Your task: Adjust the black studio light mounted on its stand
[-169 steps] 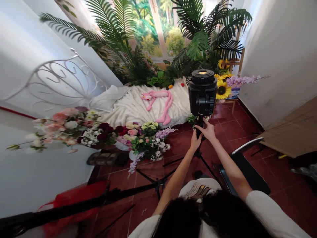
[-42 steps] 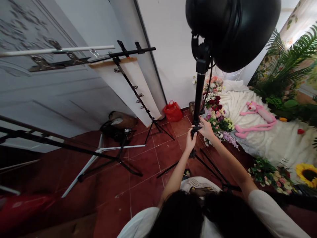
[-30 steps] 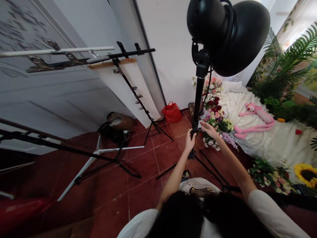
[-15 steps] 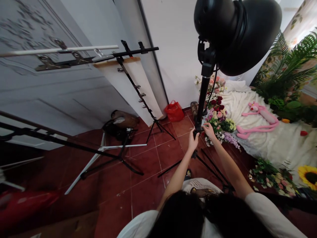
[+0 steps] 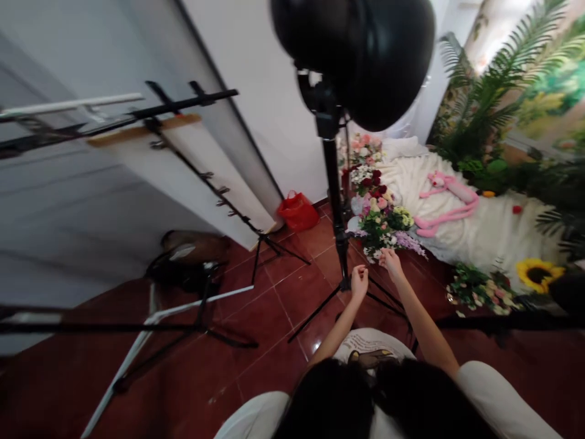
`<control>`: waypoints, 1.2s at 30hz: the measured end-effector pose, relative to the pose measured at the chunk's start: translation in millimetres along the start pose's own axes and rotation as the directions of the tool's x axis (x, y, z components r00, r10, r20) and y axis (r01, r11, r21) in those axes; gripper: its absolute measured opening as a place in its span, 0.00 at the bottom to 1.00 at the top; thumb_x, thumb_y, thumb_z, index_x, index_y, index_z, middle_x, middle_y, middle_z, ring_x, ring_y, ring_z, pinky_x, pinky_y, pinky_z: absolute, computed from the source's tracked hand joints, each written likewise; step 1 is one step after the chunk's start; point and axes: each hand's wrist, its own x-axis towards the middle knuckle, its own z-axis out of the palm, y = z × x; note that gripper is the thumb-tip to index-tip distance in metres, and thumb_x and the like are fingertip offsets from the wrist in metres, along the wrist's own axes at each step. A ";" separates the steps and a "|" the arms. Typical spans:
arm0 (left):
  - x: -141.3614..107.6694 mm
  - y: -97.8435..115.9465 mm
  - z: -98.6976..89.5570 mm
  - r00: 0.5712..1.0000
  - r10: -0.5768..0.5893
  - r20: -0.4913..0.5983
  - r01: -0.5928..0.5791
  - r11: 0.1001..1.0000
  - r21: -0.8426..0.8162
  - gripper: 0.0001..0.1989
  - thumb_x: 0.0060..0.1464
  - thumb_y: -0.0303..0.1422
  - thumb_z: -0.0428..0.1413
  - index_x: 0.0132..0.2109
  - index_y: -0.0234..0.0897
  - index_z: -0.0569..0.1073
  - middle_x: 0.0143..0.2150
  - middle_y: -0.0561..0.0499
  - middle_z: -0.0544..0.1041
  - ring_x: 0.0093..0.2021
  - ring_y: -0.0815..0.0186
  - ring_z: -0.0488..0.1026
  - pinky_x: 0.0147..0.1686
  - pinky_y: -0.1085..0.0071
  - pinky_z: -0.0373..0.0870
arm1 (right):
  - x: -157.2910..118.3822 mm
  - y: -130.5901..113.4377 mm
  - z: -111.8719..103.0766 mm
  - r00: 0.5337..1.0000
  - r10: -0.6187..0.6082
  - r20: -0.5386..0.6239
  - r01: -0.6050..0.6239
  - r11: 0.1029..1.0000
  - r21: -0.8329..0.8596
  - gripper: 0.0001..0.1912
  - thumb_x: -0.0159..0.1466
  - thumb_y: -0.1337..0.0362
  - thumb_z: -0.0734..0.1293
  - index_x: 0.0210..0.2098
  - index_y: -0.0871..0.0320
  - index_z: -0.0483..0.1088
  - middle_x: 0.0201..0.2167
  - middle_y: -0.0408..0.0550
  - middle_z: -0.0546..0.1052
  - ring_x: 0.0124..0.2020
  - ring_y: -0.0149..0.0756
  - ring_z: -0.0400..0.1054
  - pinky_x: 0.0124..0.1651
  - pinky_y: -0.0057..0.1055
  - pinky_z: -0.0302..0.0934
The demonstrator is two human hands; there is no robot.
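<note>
A black light stand rises in front of me, topped by a large black lamp head. My left hand is just right of the stand's lower pole, apart from it in the view, its fingers loosely bent with nothing seen in them. Farther right, in front of the artificial flowers, is my right hand. Its fingertips are drawn together, and whatever they may hold is too small to make out.
A backdrop stand with a white paper roll and a red bag are ahead left. Stand legs spread over the tiles. On the right, a pink plush toy lies on cream fabric, near a sunflower.
Both hands have come off the stand's pole and are now lower and to its right. The view has swung right, so the stand and lamp appear farther left.
</note>
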 end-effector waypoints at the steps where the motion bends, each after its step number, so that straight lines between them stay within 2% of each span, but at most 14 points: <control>1: -4.4 0.5 12.2 0.996 0.024 0.088 -0.025 1.000 0.013 0.11 0.56 0.37 0.52 0.43 0.34 0.69 0.40 0.45 0.74 0.39 0.66 0.73 0.45 0.65 0.70 | -10.0 5.1 -19.8 0.998 0.019 -0.058 -0.017 0.999 0.032 0.20 0.48 0.52 0.72 0.31 0.58 0.64 0.19 0.39 0.73 0.16 0.24 0.64 0.21 0.21 0.58; 3: -12.5 7.7 39.4 0.959 0.071 0.275 -0.083 0.996 0.031 0.10 0.57 0.36 0.51 0.42 0.35 0.70 0.39 0.46 0.75 0.39 0.65 0.74 0.45 0.65 0.69 | -31.2 14.5 -59.4 0.981 0.056 -0.186 -0.035 0.993 0.113 0.17 0.50 0.55 0.72 0.31 0.58 0.65 0.20 0.40 0.74 0.17 0.25 0.65 0.22 0.22 0.61; 5: -21.2 20.2 69.2 0.889 0.104 0.447 -0.132 0.991 0.031 0.10 0.58 0.37 0.49 0.41 0.36 0.70 0.37 0.48 0.77 0.39 0.65 0.74 0.46 0.65 0.68 | -53.8 22.1 -97.5 0.939 0.096 -0.329 -0.027 0.978 0.206 0.15 0.52 0.57 0.71 0.32 0.58 0.66 0.19 0.41 0.74 0.17 0.25 0.65 0.23 0.23 0.62; 9: -49.7 47.9 132.0 0.726 0.166 0.667 -0.204 0.979 -0.023 0.12 0.59 0.39 0.48 0.39 0.37 0.72 0.36 0.49 0.78 0.39 0.66 0.74 0.45 0.67 0.68 | -104.1 31.9 -164.6 0.831 0.163 -0.531 0.043 0.934 0.355 0.11 0.56 0.56 0.68 0.32 0.57 0.67 0.19 0.40 0.73 0.16 0.25 0.65 0.23 0.23 0.63; 11: -71.4 61.2 161.5 0.618 0.205 0.759 -0.237 0.969 -0.070 0.13 0.60 0.39 0.47 0.39 0.36 0.72 0.37 0.48 0.77 0.39 0.66 0.74 0.46 0.67 0.67 | -131.7 34.3 -191.1 0.804 0.172 -0.570 0.099 0.905 0.413 0.11 0.59 0.55 0.66 0.30 0.56 0.67 0.19 0.41 0.73 0.17 0.26 0.65 0.24 0.24 0.63; 14: -108.4 79.2 198.4 0.451 0.265 0.852 -0.247 0.955 -0.166 0.15 0.60 0.40 0.46 0.41 0.36 0.73 0.40 0.47 0.77 0.43 0.65 0.74 0.48 0.67 0.67 | -171.3 33.4 -219.1 0.809 0.176 -0.561 0.190 0.824 0.533 0.11 0.61 0.55 0.63 0.30 0.55 0.67 0.20 0.42 0.73 0.19 0.29 0.66 0.25 0.26 0.63; 16: -131.0 88.0 217.8 0.381 0.293 0.877 -0.223 0.950 -0.220 0.16 0.61 0.41 0.46 0.44 0.37 0.72 0.44 0.46 0.76 0.46 0.65 0.73 0.50 0.67 0.67 | -191.9 28.8 -229.9 0.835 0.173 -0.523 0.235 0.747 0.622 0.10 0.62 0.56 0.62 0.31 0.55 0.69 0.22 0.43 0.74 0.21 0.30 0.67 0.26 0.27 0.64; 17: -140.4 91.0 226.2 0.363 0.298 0.883 -0.205 0.950 -0.236 0.17 0.61 0.42 0.45 0.45 0.37 0.72 0.46 0.46 0.76 0.47 0.65 0.72 0.51 0.67 0.66 | -199.4 25.5 -233.4 0.850 0.164 -0.501 0.252 0.710 0.658 0.10 0.62 0.57 0.62 0.32 0.56 0.69 0.23 0.44 0.74 0.22 0.30 0.68 0.26 0.27 0.64; 20: -160.3 93.6 247.6 0.357 0.246 0.901 -0.126 0.968 -0.215 0.20 0.61 0.44 0.43 0.45 0.36 0.72 0.45 0.46 0.76 0.47 0.65 0.72 0.52 0.66 0.66 | -210.4 13.3 -238.5 0.888 0.083 -0.452 0.304 0.633 0.712 0.08 0.62 0.60 0.61 0.35 0.56 0.70 0.25 0.44 0.74 0.24 0.30 0.67 0.27 0.26 0.63; 24: -170.7 90.8 266.6 0.372 0.100 0.923 -0.022 0.995 -0.099 0.23 0.60 0.48 0.43 0.43 0.34 0.73 0.39 0.47 0.77 0.43 0.64 0.73 0.51 0.65 0.67 | -209.1 1.9 -236.1 0.902 -0.062 -0.428 0.393 0.531 0.751 0.04 0.62 0.65 0.61 0.33 0.56 0.67 0.24 0.41 0.71 0.23 0.27 0.63 0.26 0.22 0.61; 28: -171.6 92.4 273.3 0.385 0.086 0.919 0.005 0.995 -0.095 0.23 0.59 0.48 0.45 0.44 0.34 0.74 0.39 0.47 0.79 0.45 0.63 0.73 0.53 0.65 0.66 | -207.2 0.1 -227.0 0.890 -0.176 -0.420 0.454 0.396 0.798 0.04 0.62 0.69 0.61 0.31 0.55 0.64 0.23 0.38 0.68 0.21 0.25 0.60 0.23 0.18 0.60; 31: -169.9 94.9 274.2 0.384 0.091 0.919 0.007 0.995 -0.102 0.22 0.60 0.46 0.46 0.45 0.33 0.74 0.42 0.45 0.79 0.48 0.63 0.73 0.56 0.63 0.64 | -207.7 -1.2 -224.1 0.876 -0.261 -0.404 0.471 0.294 0.832 0.09 0.62 0.71 0.63 0.27 0.55 0.60 0.19 0.35 0.64 0.19 0.21 0.58 0.21 0.14 0.58; 33: -168.8 94.9 274.5 0.377 0.088 0.922 0.007 0.995 -0.098 0.21 0.60 0.45 0.46 0.46 0.33 0.74 0.43 0.44 0.79 0.49 0.62 0.73 0.56 0.63 0.63 | -207.5 -3.9 -226.8 0.890 -0.255 -0.379 0.446 0.312 0.839 0.12 0.62 0.70 0.64 0.25 0.56 0.57 0.18 0.33 0.61 0.17 0.20 0.56 0.19 0.13 0.55; 36: -167.6 91.2 275.3 0.384 0.132 0.914 -0.026 0.991 -0.132 0.21 0.60 0.44 0.46 0.46 0.34 0.75 0.44 0.44 0.79 0.49 0.62 0.73 0.56 0.62 0.63 | -206.3 -8.0 -235.9 0.923 -0.111 -0.368 0.371 0.507 0.778 0.17 0.59 0.63 0.69 0.23 0.56 0.56 0.16 0.33 0.59 0.14 0.20 0.53 0.15 0.15 0.52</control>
